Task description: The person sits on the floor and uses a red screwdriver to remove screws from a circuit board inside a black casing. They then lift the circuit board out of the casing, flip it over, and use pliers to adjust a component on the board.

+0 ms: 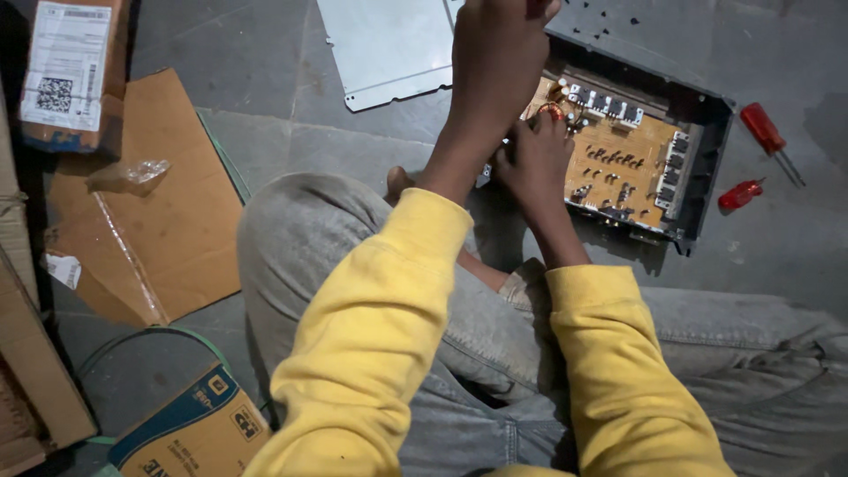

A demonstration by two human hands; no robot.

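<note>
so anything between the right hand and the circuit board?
Nothing visible. The right hand rests directly on the circuit board at its left end, inside the open case. The left hand is raised above it.

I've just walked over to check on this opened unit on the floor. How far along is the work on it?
Done: the metal cover plate is off and lies beside the open case, exposing the circuit board. In hand: the right hand rests on the board's near edge, and the left hand is raised, gripping something hidden. Left: the board sits in the case; two red screwdrivers lie unused.
</note>
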